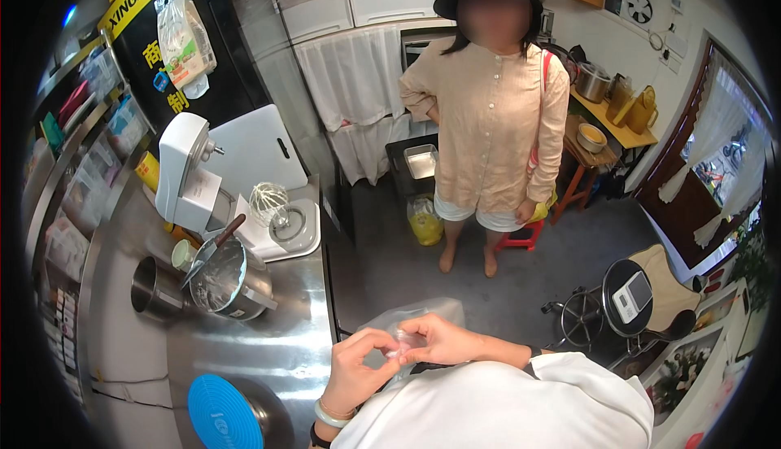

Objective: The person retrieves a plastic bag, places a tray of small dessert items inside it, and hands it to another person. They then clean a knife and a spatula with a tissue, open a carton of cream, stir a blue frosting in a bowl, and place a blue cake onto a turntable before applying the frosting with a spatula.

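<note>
Close to my body, my left hand (360, 363) and my right hand (444, 340) meet at the gathered neck of a clear plastic bag (440, 310). Thumbs and fingertips of both hands pinch the bunched plastic. The bag's body spreads out behind the hands, partly hidden by them; I cannot tell whether it contains anything. To the left of my hands runs a stainless steel worktop (293, 321). On it, nearest to my left hand, is a blue cake turntable (223, 412) at the lower left.
A metal mixing bowl (223, 287) with white residue and a spatula (213, 247) stands by a stand mixer (183, 174). A wire whisk (268, 204) rests near it. Across the floor stands a person (491, 125). At right, a kitchen scale (633, 304) sits on a wheeled stool (612, 275).
</note>
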`<state>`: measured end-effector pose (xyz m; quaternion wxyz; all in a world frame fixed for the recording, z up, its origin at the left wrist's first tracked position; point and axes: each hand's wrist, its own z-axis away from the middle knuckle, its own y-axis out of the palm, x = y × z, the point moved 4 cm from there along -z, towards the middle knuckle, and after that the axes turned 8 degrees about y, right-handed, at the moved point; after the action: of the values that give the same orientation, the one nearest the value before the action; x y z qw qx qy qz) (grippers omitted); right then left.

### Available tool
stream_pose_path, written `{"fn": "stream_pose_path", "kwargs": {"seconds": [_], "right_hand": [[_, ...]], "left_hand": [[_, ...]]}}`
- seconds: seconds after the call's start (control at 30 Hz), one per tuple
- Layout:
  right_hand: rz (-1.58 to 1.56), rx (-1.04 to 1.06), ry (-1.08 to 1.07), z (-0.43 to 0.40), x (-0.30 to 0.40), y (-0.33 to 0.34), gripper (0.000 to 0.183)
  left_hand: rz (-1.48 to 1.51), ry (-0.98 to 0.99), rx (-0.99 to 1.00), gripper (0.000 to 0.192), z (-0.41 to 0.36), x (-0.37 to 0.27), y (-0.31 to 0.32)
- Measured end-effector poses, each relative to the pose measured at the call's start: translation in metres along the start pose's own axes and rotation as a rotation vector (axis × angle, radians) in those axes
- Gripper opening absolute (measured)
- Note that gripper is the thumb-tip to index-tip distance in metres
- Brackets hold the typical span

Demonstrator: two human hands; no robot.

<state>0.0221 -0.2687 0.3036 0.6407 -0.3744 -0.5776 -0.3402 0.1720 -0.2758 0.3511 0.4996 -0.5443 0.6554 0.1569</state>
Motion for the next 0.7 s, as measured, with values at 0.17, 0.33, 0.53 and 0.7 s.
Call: {"fn": "stream_pose_path", "kwargs": {"seconds": [0.17, 0.33, 0.53, 0.7], "right_hand": [[0.016, -0.044, -0.146, 0.000, 0.001, 0.000, 0.025], [-0.095, 0.052, -0.033, -0.001, 0.002, 0.009, 0.027], [-0.194, 0.218, 0.081, 0.000, 0.018, 0.014, 0.027], [-0.278, 0.325, 0.100, -0.002, 0.031, 0.017, 0.026]], "left_hand": [[-0.218, 0.067, -0.002, 0.016, 0.004, -0.003, -0.009], [-0.322, -0.033, -0.123, 0.019, 0.011, 0.004, -0.016], [0.064, -0.045, -0.274, 0.019, 0.016, 0.026, 0.001], [0.029, -0.097, -0.163, 0.018, 0.035, 0.039, 0.002]]}}
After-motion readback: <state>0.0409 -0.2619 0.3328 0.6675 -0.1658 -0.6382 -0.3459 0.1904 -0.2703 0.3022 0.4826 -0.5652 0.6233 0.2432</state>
